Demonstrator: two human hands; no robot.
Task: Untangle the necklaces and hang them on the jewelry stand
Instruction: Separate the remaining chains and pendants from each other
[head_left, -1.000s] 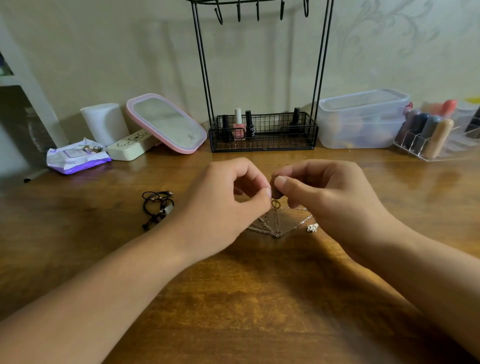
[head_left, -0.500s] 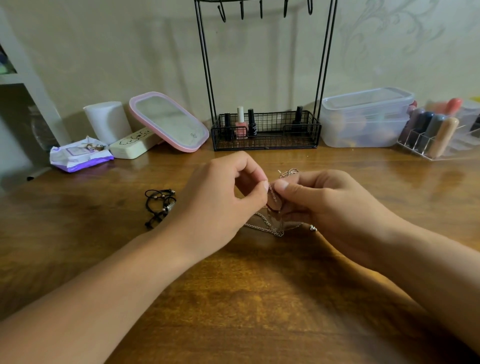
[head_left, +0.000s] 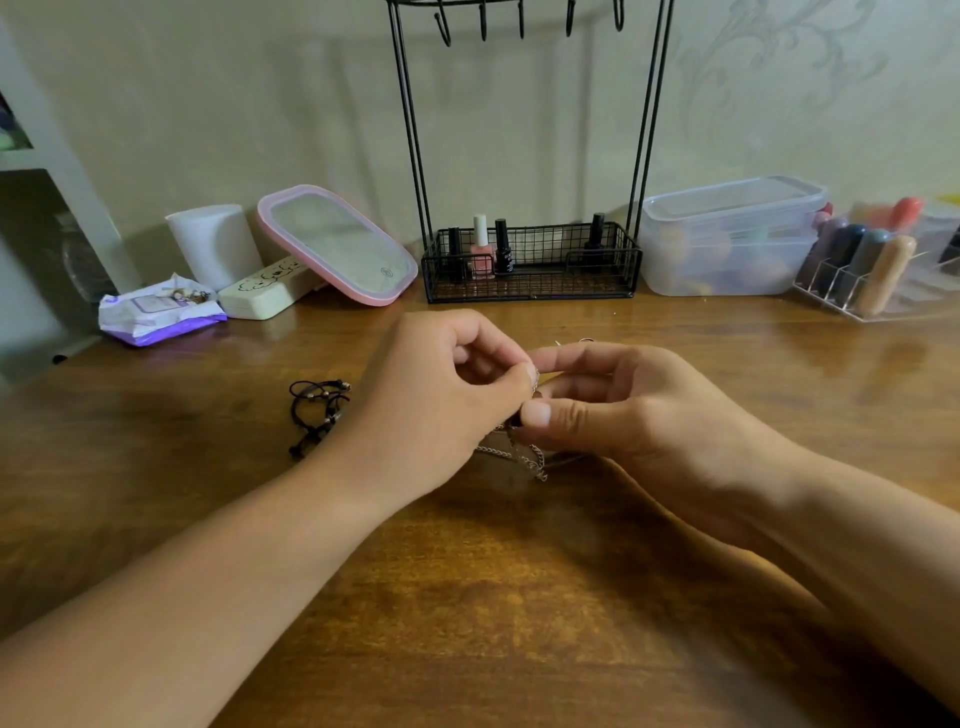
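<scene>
Lowered since a moment ago, both hands pinch the tangled silver chain necklaces (head_left: 519, 457): left hand (head_left: 441, 395) and right hand (head_left: 623, 410) with fingers curled; fine links trail onto the glossy wooden table (head_left: 467, 597).

Just one view, head cam, wide-angle. Looks forward and down over table (head_left: 467, 597) toward back wall. Hands (head_left: 519, 400) close, mid-frame, forearms coming in from bottom corners. Stand (head_left: 530, 260) at far edge, top cropped. No second view.
</scene>
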